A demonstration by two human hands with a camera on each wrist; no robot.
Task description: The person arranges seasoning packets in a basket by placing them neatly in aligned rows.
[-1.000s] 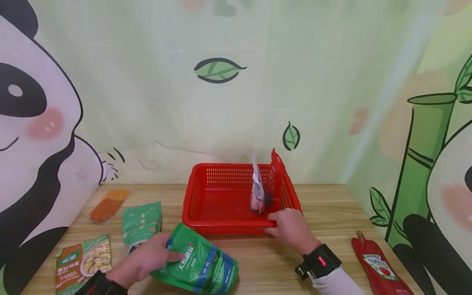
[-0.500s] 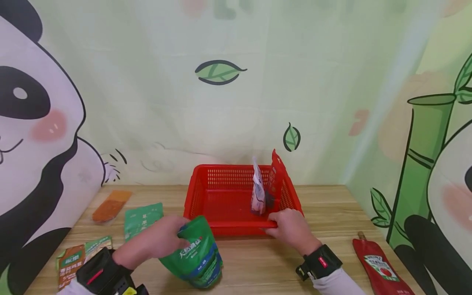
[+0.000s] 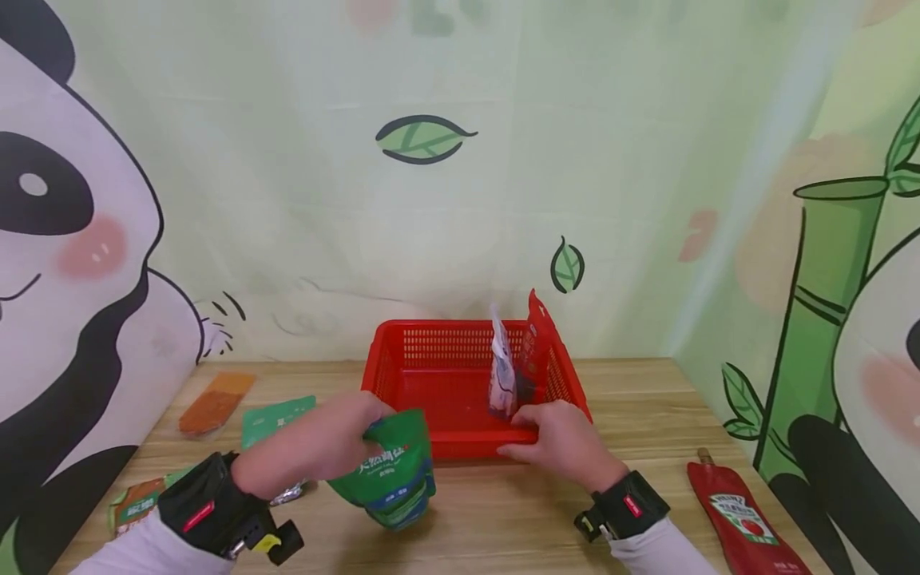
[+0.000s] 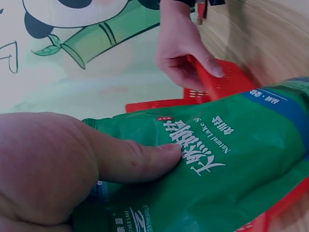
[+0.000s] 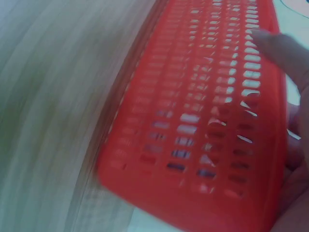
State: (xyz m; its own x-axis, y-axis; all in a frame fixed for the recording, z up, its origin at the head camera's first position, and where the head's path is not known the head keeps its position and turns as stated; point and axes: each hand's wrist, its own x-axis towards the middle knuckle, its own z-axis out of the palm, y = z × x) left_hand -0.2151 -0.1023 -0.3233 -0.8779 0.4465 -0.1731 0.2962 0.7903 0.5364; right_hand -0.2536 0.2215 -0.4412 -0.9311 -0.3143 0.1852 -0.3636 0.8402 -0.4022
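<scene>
My left hand [image 3: 338,435] pinches a green bag of lake salt [image 3: 398,479] near its top end, the thumb lying across the printed face in the left wrist view. The bag hangs tilted over the table, just in front of a red plastic basket [image 3: 449,447]. On the basket's front rim, toward its right corner, my right hand [image 3: 561,447] keeps a grip, with the thumb [image 5: 277,50] against the slotted wall in the right wrist view. Inside the basket's right end stand a pale packet [image 3: 501,375] and a red packet [image 3: 537,351].
Left on the wooden table [image 3: 503,527] lie an orange-red packet [image 3: 216,402], a green pouch [image 3: 273,419] and a brown-and-green food packet [image 3: 136,505], partly hidden by my left arm. A red ketchup pouch [image 3: 740,511] lies at the right. A printed cloth hangs behind.
My left hand has moved up and right toward the basket, bringing the salt bag from a slanting position to a more upright one. My right hand has stayed at the rim.
</scene>
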